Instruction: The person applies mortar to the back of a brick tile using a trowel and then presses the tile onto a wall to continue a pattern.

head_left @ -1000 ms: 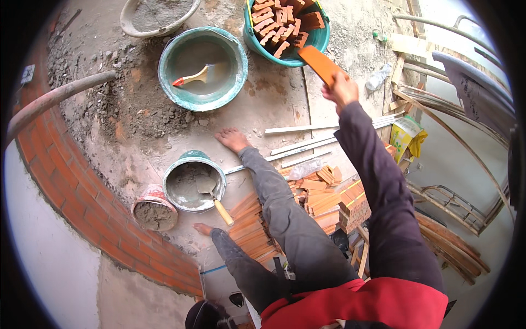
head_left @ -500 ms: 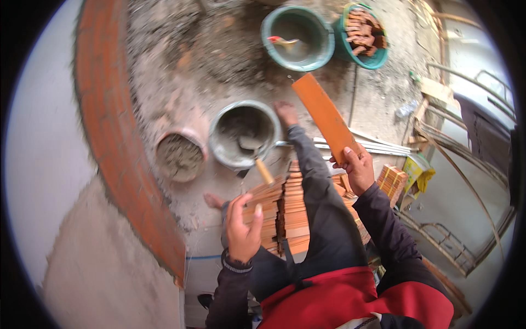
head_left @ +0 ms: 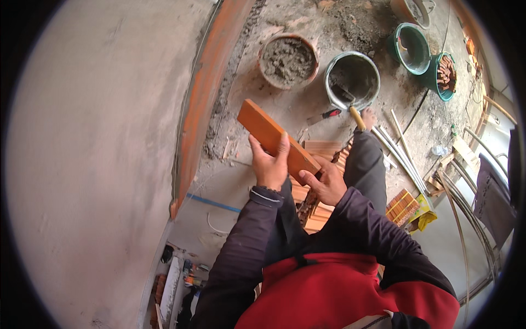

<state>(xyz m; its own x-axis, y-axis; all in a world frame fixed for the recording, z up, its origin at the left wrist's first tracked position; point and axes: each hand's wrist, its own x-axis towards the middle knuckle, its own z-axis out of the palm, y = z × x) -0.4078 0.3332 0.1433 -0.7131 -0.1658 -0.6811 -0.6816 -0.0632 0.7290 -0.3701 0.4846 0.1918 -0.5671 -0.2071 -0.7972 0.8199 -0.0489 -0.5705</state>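
A flat orange clay tile (head_left: 267, 128) is gripped in both hands, tilted in front of my lap. My left hand (head_left: 270, 162) holds it near its middle, thumb on the upper face. At the tile's near right end, my right hand (head_left: 327, 182) closes round it. Ahead lies a trowel with a wooden handle (head_left: 357, 118), its blade resting in a grey bucket of mortar (head_left: 374, 90). Several more orange tiles (head_left: 322, 147) are stacked on the floor between my legs, partly hidden by my hands and legs.
A narrow course of orange bricks (head_left: 196, 118) runs along the wall (head_left: 104, 137) at left. A round tub heaped with mortar (head_left: 289, 61) and a red-handled tool (head_left: 331, 113) lie ahead. Green buckets (head_left: 412, 49) stand far right; white pipes (head_left: 402, 159) lie right of my leg.
The tile has swung from the right to the left, toward the wall. My left hand, empty before, now holds it too. The view has turned left.
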